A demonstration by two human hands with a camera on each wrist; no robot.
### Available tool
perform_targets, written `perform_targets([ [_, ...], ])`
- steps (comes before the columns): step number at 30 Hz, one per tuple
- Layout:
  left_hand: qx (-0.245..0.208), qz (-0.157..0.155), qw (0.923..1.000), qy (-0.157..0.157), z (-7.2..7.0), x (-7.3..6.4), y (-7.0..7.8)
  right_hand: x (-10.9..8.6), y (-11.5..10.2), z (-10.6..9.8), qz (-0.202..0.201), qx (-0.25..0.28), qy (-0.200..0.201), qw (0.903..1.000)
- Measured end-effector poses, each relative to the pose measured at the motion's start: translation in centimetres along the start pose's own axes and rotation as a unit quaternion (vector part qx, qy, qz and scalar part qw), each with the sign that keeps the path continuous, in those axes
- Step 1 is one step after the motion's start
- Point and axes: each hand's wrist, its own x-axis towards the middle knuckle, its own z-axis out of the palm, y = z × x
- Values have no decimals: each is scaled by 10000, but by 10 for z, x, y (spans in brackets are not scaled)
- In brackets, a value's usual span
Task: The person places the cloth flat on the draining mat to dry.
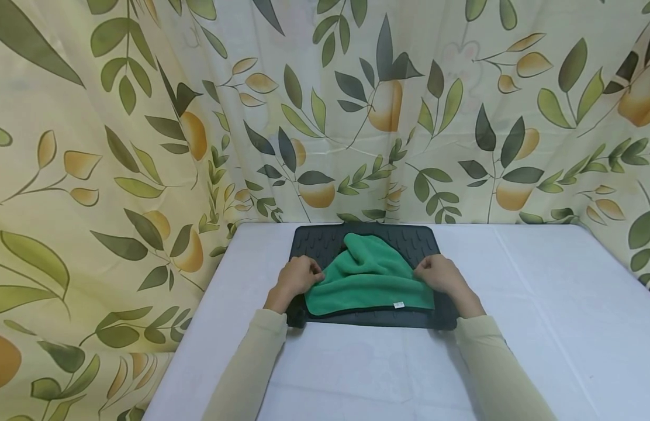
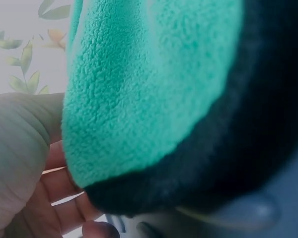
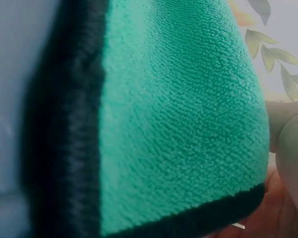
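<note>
Wears a long left sleeve [image 1: 248, 369] and a long right sleeve [image 1: 501, 369], both in pale beige-green colour, plain, rather smooth, with straight edges at the cuffs [image 1: 474, 325].

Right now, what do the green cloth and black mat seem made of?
Green cloth: likely microfibre or terry, matte; fuzzy pile shows in both wrist views.
Black mat: probably rubber or plastic, dull; raised-looking marks suggest moulding, but which stays unclear.

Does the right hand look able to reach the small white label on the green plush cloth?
Probably yes: the small white label lies uncovered and near the right hand, though that hand would likely first have to release the green plush cloth it holds.
</note>
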Motion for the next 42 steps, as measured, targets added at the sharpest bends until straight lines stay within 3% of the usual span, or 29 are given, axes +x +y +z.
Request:
perform_targets([
  [8, 60, 71, 9995, 292, 0, 0, -1, 2, 8, -6, 103, -18, 98, 9999],
  [16, -132, -358, 9964, 759, -7, 0, -8, -3, 8, -18, 434, 154, -116, 9989],
  [20, -233, -358, 9969, 655, -8, -1, -8, -3, 8, -20, 537, 157, -348, 9978],
  [26, -498, -90, 9975, 486, -7, 0, -8, -4, 8, -19, 417, 78, -561, 9975],
  [33, -411, 33, 9970, 656, 1, 3, -6, -4, 4, -14, 73, -2, -250, 9997],
  [42, -319, -156, 9993, 95, 5, 1, 1, 0, 7, -4, -22, -97, -129, 9999],
])
